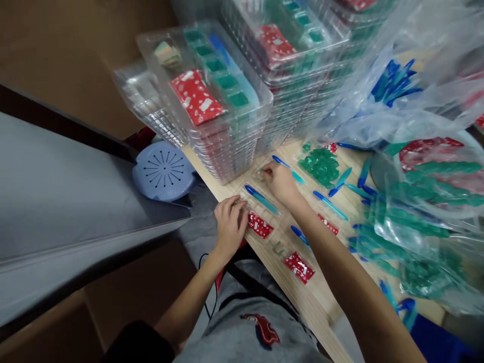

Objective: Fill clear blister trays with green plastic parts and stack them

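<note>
A clear plastic tray lies on the wooden table between my hands. In it are a blue pen with a lighter teal end and a red packet with white spots. My left hand rests at the tray's near left edge, fingers bent and slightly apart, touching the rim. My right hand reaches over the far side, thumb and fingertips pinched together. A small pale piece shows at the fingertips, too blurred to name. Beside my right hand lie another blue-and-teal pen and a heap of small green pieces.
Tall stacks of filled clear trays stand at the table's far left. Another red packet lies closer to me. Plastic bags of green items and a bag of blue pens crowd the right. A blue stool stands left of the table.
</note>
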`<action>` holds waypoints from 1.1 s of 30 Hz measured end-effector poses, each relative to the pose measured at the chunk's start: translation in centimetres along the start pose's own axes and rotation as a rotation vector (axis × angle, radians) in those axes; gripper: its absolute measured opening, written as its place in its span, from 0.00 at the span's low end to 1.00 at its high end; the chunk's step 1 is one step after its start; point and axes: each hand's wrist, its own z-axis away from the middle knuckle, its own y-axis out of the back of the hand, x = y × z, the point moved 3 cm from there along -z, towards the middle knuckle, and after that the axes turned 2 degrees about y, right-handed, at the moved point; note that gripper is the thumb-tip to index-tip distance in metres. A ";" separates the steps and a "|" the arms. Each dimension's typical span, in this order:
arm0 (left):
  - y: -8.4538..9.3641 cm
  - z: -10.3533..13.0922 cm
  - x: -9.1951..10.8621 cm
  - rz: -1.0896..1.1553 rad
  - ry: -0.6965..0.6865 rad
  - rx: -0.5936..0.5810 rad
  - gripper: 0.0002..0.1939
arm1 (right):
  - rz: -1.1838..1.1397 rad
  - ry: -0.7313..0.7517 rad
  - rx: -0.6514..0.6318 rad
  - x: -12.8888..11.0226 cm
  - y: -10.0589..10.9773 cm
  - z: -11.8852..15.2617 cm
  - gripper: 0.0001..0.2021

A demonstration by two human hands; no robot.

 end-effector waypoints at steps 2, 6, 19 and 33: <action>-0.1 0.0 -0.1 0.003 0.004 -0.005 0.10 | 0.055 0.024 0.017 -0.3 -0.2 0.1 0.08; -0.1 0.0 -0.2 0.003 0.008 -0.007 0.10 | 0.128 0.036 0.070 -0.3 -0.7 0.0 0.09; 0.0 -0.1 -0.3 -0.005 0.022 -0.030 0.10 | 0.275 0.134 0.097 -0.5 -1.7 1.3 0.12; 4.7 -0.6 -0.5 0.343 0.140 0.046 0.15 | 0.420 0.266 0.192 -5.7 -2.2 7.1 0.19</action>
